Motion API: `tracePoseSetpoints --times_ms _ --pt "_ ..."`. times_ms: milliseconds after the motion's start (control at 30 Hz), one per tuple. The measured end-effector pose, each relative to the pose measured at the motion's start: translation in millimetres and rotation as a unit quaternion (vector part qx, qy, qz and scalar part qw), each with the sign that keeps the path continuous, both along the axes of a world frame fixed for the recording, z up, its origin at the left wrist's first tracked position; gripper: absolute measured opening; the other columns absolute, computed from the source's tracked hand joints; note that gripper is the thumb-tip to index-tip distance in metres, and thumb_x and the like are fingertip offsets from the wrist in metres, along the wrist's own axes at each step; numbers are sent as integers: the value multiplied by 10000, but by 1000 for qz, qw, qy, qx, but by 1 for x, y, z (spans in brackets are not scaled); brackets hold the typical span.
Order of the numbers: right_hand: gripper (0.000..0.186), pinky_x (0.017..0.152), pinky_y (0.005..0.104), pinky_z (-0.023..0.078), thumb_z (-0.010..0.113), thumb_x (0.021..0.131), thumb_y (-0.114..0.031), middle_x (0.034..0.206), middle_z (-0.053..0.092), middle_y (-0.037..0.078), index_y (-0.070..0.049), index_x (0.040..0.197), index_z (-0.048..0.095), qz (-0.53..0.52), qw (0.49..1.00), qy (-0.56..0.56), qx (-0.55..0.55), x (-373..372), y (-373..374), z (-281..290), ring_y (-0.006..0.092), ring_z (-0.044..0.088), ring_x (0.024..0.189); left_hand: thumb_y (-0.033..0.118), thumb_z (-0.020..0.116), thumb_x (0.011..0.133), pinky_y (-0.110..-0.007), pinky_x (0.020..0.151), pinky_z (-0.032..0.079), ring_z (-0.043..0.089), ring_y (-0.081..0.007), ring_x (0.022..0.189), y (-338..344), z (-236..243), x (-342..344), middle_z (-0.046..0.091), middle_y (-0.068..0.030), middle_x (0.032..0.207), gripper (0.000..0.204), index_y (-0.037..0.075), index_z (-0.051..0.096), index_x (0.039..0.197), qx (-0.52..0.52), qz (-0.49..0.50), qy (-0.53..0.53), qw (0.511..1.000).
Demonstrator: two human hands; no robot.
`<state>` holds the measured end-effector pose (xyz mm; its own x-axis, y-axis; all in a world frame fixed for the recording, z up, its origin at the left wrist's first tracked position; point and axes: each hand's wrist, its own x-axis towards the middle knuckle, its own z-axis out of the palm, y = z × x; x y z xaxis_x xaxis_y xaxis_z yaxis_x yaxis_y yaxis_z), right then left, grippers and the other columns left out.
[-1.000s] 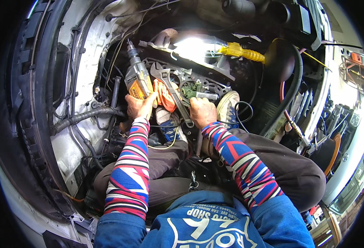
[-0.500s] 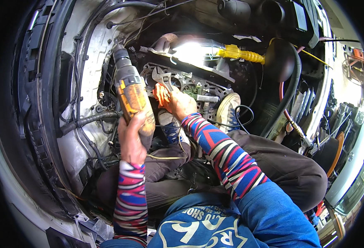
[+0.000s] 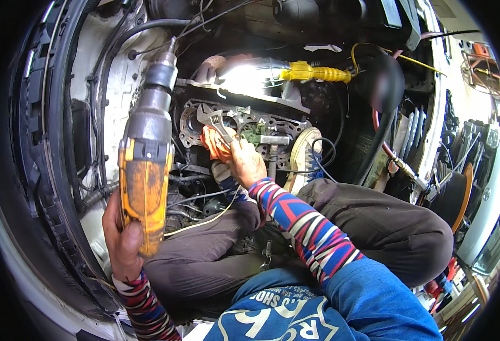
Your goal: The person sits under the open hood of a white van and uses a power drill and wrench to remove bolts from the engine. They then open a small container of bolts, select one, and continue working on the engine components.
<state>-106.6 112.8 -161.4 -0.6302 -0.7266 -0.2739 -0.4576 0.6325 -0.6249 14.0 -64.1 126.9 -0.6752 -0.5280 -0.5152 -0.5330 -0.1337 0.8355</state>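
Yellow drill fills the left grip, an adjustable wrench the right grip.

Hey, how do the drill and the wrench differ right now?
The drill is yellow and dark grey; the wrench is plain grey. The drill is bulky, the wrench slim. The left hand grips the drill; the right hand partly covers the wrench. Both tools' working ends face away from the person.
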Motion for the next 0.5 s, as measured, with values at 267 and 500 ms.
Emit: tracePoseSetpoints --times_ms 267,500 --pt "543 882 369 514 668 991 -418 1167 616 165 -32 1345 524 -194 875 -394 -202 17 14 92 265 621 1080 635 779 732 -302 954 502 646 -171 1069 5 23 -17 651 -115 1204 1042 -108 482 1401 98 -38 -94 990" --pt "493 893 385 560 683 985 -481 1075 647 57 -113 1279 536 -429 339 -736 -399 19 -40 154 178 663 973 650 831 752 -340 1077 436 573 -208 1228 6 -2 -46 609 -142 1311 1127 -95 400 1480 126 -186 -142 964"
